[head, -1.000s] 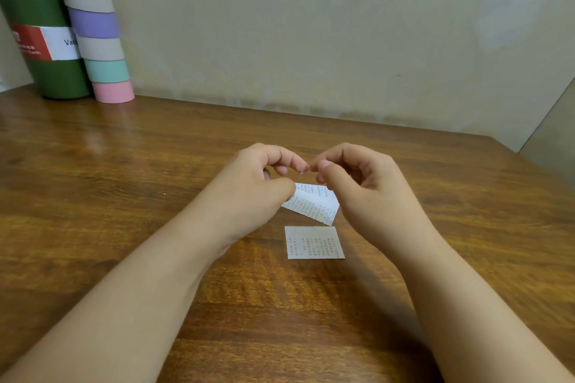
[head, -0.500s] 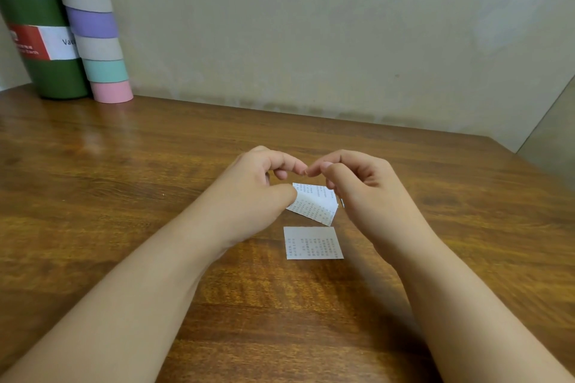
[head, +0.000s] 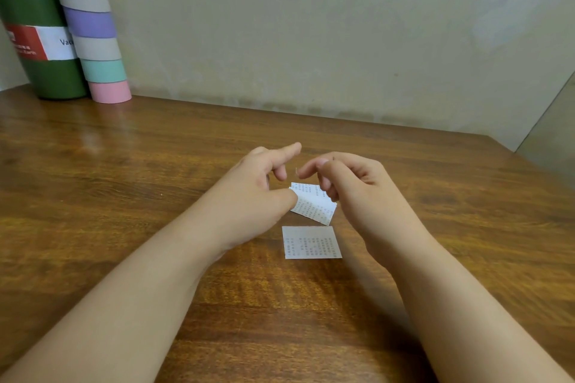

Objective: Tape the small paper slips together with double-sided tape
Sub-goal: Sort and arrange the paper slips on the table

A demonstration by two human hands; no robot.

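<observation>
Centrally, two bare hands hover over a wooden tabletop. Three printed paper slips are visible: two overlapping slips lie tilted between the hands, and a single slip lies flat just nearer the viewer. The left hand has its forefinger stretched out, its thumb resting on the overlapping pair's edge. The right hand curls thumb and forefinger together; whether they pinch anything cannot be told. One green flask and one striped tube stand far left.
</observation>
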